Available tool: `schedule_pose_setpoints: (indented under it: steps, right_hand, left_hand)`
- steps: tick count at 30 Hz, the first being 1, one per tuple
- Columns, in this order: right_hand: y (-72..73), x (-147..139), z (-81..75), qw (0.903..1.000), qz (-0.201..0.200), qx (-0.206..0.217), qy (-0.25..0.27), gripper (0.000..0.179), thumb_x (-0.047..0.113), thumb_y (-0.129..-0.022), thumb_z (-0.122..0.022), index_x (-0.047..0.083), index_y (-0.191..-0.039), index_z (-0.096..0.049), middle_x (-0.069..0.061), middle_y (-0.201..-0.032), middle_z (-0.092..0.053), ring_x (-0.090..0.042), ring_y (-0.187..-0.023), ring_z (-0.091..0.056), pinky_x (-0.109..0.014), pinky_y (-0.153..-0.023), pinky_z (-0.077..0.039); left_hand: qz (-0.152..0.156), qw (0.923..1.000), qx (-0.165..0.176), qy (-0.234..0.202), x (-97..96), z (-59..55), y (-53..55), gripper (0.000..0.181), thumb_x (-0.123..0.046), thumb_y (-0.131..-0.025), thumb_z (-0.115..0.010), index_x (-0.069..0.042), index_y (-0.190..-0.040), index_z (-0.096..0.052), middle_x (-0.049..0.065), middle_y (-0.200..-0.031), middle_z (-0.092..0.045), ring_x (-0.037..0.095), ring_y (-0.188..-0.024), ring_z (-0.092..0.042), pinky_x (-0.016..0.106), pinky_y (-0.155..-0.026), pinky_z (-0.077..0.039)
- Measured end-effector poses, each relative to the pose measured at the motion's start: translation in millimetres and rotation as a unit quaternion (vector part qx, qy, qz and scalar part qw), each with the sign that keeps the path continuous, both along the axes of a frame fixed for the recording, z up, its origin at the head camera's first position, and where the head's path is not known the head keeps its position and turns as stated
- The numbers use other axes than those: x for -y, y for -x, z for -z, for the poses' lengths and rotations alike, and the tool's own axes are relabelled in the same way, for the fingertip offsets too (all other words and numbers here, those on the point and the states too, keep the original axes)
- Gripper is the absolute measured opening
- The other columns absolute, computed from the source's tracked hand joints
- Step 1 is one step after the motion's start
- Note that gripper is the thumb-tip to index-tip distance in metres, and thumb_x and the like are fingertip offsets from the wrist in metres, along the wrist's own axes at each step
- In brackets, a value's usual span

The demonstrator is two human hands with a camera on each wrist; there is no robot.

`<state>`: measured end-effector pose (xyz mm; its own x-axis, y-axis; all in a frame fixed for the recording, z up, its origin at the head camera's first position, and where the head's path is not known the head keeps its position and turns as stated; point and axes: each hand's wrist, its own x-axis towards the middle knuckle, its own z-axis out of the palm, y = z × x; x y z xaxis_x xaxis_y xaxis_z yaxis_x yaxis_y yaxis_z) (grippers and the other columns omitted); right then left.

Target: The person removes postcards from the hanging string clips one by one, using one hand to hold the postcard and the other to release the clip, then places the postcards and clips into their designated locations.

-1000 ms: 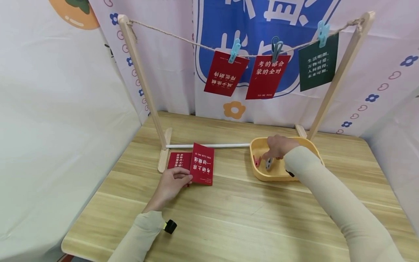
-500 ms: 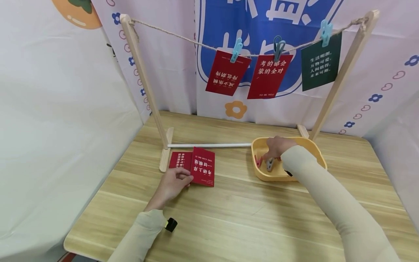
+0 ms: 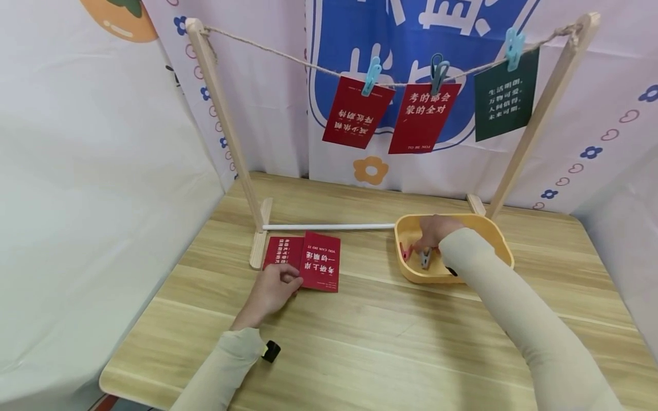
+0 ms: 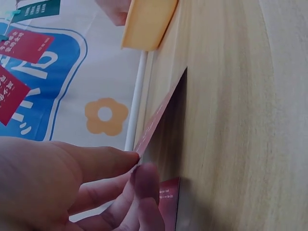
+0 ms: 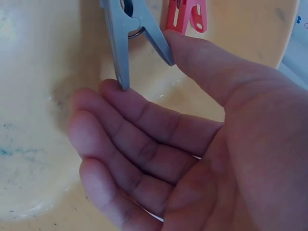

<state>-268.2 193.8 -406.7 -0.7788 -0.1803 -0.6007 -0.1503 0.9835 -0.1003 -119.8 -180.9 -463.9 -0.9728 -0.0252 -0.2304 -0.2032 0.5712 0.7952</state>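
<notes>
My left hand pinches a red printed card by its lower left edge, between thumb and fingertips. In the left wrist view the held card tilts up from the tabletop. Another red card lies partly beneath it and behind my fingers. My right hand reaches into a yellow basket. Its thumb and index fingertip pinch the two handle ends of a grey clothespin, while the other fingers curl loosely below. A pink-red clothespin lies just beyond the thumb.
A wooden frame carries a twine line. Blue clothespins hold two red cards and a dark green card on it. A white rod runs low between the posts. A printed curtain hangs behind.
The card in my left hand has sunk nearer the table. My right hand stays in the basket, where the grey clothespin has shifted slightly. The head view has moved a little.
</notes>
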Motion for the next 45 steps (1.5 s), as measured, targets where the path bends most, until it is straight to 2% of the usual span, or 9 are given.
schedule_pose_setpoints:
  steps: [3,9,18,23,33,38,45]
  right_hand:
    - [1.0,2.1,0.4,1.0,-0.007,-0.001,-0.002,0.034,0.039,-0.096,-0.072,0.011,-0.09,-0.054,0.001,-0.067,-0.057,-0.011,-0.057,-0.051,-0.025,-0.056,-0.04]
    - [2.1,4.1,2.7,0.9999,-0.016,-0.003,-0.002,0.033,0.039,-0.098,-0.07,0.013,-0.086,-0.053,0.0,-0.073,-0.059,-0.012,-0.061,-0.052,-0.026,-0.059,-0.042]
    - [0.2,6.3,3.5,1.0,-0.01,-0.002,0.002,0.026,0.034,-0.098,-0.068,0.012,-0.091,-0.057,-0.001,-0.079,-0.062,-0.012,-0.064,-0.057,-0.026,-0.059,-0.045]
    - [-2.2,7.8,0.3,0.9999,-0.013,-0.007,0.002,0.026,0.035,-0.099,-0.067,0.011,-0.094,-0.057,-0.003,-0.085,-0.063,-0.015,-0.07,-0.059,-0.028,-0.063,-0.046]
    - [-1.9,10.0,0.1,0.9994,-0.028,-0.018,-0.004,0.027,0.036,-0.099,-0.068,0.01,-0.096,-0.06,-0.006,-0.09,-0.063,-0.021,-0.081,-0.06,-0.031,-0.068,-0.047]
    - [-2.0,10.8,1.1,0.9993,-0.028,-0.025,-0.009,0.025,0.034,-0.099,-0.067,0.011,-0.091,-0.06,-0.005,-0.087,-0.064,-0.02,-0.079,-0.06,-0.03,-0.066,-0.046]
    - [-2.9,9.4,0.8,0.9994,-0.023,-0.023,-0.01,0.025,0.035,-0.1,-0.065,0.011,-0.094,-0.062,-0.004,-0.085,-0.064,-0.018,-0.077,-0.06,-0.029,-0.066,-0.046]
  left_hand:
    - [-0.001,0.9997,0.003,0.024,-1.5,-1.0,-1.3,0.014,-0.01,-0.099,-0.073,-0.001,-0.109,-0.075,0.01,-0.089,-0.077,0.017,-0.072,-0.069,0.027,-0.062,-0.052]
    - [0.006,0.997,-0.009,0.076,-5.0,-1.9,-2.2,0.011,-0.011,-0.097,-0.075,-0.002,-0.105,-0.077,0.006,-0.087,-0.077,0.014,-0.075,-0.065,0.026,-0.067,-0.053]
    - [0.014,0.9918,-0.035,0.122,-6.6,3.1,0.1,0.008,-0.009,-0.095,-0.077,-0.002,-0.097,-0.077,0.005,-0.08,-0.076,0.014,-0.074,-0.067,0.032,-0.071,-0.057]
    - [0.009,0.991,-0.032,0.13,-7.0,4.3,0.8,0.008,-0.01,-0.094,-0.079,-0.002,-0.096,-0.077,0.006,-0.081,-0.077,0.015,-0.075,-0.069,0.035,-0.073,-0.06]
    - [-0.006,0.9901,-0.012,0.14,-10.0,-0.5,1.9,0.011,-0.012,-0.094,-0.08,-0.002,-0.093,-0.076,0.008,-0.084,-0.079,0.016,-0.078,-0.071,0.036,-0.075,-0.061]
    - [-0.005,0.9893,-0.005,0.146,-10.9,-1.5,3.0,0.012,-0.014,-0.094,-0.08,-0.004,-0.09,-0.076,0.007,-0.084,-0.079,0.015,-0.077,-0.071,0.032,-0.071,-0.059]
    - [-0.004,0.989,0.001,0.148,-12.4,-2.3,3.6,0.013,-0.016,-0.094,-0.081,-0.005,-0.09,-0.076,0.005,-0.082,-0.078,0.014,-0.075,-0.07,0.031,-0.069,-0.057]
